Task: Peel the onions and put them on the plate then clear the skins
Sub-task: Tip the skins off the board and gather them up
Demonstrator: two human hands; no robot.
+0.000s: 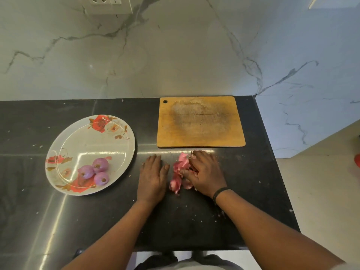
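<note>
Centrally, left hand lies flat; right hand seemingly clutches skins below board edge.

Three peeled onions on one flowered plate. One wooden cutting board, one hanging hole in its corner. One heap of pink skins on the one dark counter; separate pieces too bunched to count. My two hands, left hand and right hand; one black wristband.
</note>
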